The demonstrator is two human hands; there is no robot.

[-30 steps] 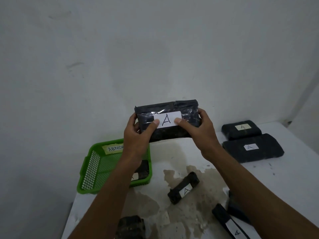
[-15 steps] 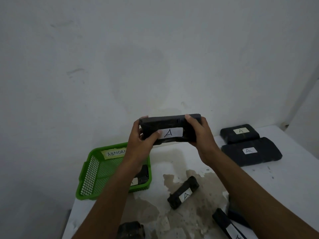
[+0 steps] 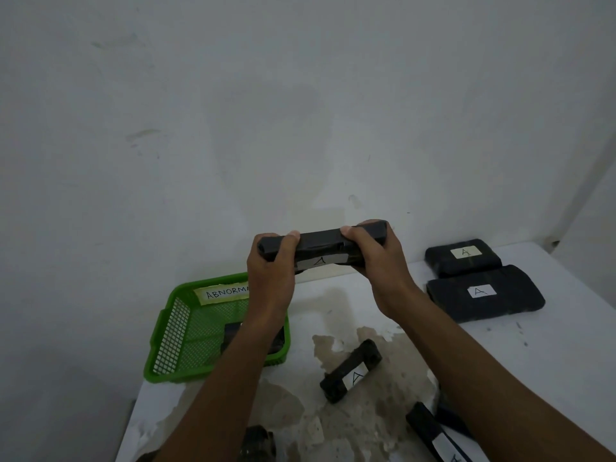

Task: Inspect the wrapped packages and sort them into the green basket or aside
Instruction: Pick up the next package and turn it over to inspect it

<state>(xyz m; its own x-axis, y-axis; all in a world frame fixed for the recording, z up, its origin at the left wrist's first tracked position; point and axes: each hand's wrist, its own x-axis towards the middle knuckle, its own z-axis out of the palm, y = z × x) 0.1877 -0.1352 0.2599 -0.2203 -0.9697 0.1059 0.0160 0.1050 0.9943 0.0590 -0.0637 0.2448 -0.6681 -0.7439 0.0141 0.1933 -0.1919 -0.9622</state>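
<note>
A black wrapped package (image 3: 321, 245) with a white "A" label is held above the table, tipped so its top edge faces me. My left hand (image 3: 270, 274) grips its left end and my right hand (image 3: 380, 261) grips its right end. The green basket (image 3: 173, 335), labelled "ABNORMA…", sits at the left below my left forearm and holds one dark package (image 3: 231, 336), partly hidden by the arm. Two larger black packages (image 3: 463, 258) (image 3: 485, 296) with "A" labels lie side by side at the right.
A small black package (image 3: 351, 371) lies on the stained middle of the white table (image 3: 550, 361). Another labelled package (image 3: 433, 435) lies at the bottom right, and a dark one (image 3: 256, 445) at the bottom edge. A wall stands close behind.
Both hands have tilted the held package from label-facing-me to nearly flat, its top edge now towards me, and lowered it slightly.
</note>
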